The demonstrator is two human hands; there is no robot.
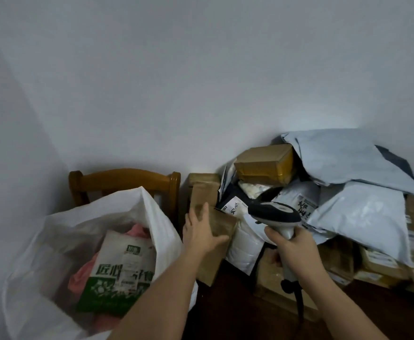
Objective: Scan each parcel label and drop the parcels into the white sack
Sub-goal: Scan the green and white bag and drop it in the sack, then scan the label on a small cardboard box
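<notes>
Head camera looks forward and down, close over both forearms, facing a wall (201, 82).

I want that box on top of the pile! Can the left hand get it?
Probably not right now: the left hand is gripping a brown parcel, and the top box sits farther back.

White sack (36, 244); green-and-white carton (117, 273); brown parcel (215, 239); grey-black scanner (274, 214).
</notes>
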